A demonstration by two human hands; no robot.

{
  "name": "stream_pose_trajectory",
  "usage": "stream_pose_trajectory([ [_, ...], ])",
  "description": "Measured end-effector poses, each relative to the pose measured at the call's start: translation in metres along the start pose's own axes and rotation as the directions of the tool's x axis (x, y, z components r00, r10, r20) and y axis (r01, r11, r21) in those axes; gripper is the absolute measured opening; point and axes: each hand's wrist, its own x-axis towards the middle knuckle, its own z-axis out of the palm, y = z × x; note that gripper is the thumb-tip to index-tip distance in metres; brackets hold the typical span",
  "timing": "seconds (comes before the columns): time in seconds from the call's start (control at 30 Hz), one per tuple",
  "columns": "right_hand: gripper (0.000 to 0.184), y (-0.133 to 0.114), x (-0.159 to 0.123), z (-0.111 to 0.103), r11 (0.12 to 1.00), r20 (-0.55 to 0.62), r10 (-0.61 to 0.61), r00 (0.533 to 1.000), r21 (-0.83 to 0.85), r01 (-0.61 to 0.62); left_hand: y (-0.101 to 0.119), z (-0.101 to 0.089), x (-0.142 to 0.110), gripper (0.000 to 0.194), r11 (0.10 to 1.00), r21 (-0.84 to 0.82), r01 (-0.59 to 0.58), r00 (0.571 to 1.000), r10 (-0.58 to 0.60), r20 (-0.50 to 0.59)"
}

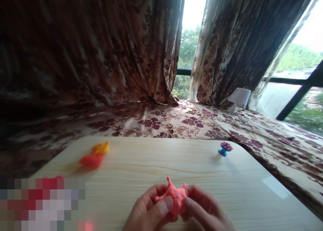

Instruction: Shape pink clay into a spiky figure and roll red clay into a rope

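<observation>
A pink clay figure (175,196) with several pointed arms is held between both hands at the near edge of the light wooden table (156,163). My left hand (147,210) pinches its left side with thumb and fingers. My right hand (205,210) grips its right side. Both hands are closed on the clay, just above the tabletop.
An orange and red clay piece (94,156) lies at the table's far left. A small blue and red mushroom-like clay model (225,148) stands at the far right. Flowered fabric (176,118) covers the ledge beyond, with curtains (101,46), a window and a small white lamp (239,99). A blurred patch covers the lower left.
</observation>
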Motion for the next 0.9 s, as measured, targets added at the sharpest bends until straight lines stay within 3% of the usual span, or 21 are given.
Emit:
stream_pose_trajectory([
  [0.2,0.036,-0.013,-0.001,0.003,0.994,-0.014,0.107,0.994,0.019,-0.107,0.001,-0.002,0.001,0.034,0.985,0.160,-0.066,0.997,0.069,-0.018],
  [0.4,0.041,-0.017,-0.003,0.005,0.992,0.028,0.120,0.992,-0.042,-0.119,0.001,0.001,-0.002,0.040,0.972,0.234,-0.031,0.997,0.045,-0.056],
  [0.57,0.040,-0.013,-0.001,0.005,0.979,0.081,0.175,0.981,0.089,-0.182,0.001,0.001,-0.002,0.040,0.973,0.227,0.030,0.999,-0.021,-0.044],
  [0.77,0.035,-0.018,-0.003,0.005,0.990,0.102,0.103,0.989,0.085,-0.112,0.007,0.009,-0.007,0.038,0.973,0.230,0.003,0.998,0.012,-0.063],
  [0.9,0.032,-0.014,-0.002,0.003,0.969,0.147,0.109,0.983,0.206,-0.138,0.008,0.008,-0.008,0.039,0.968,0.250,0.016,0.998,0.001,-0.069],
])
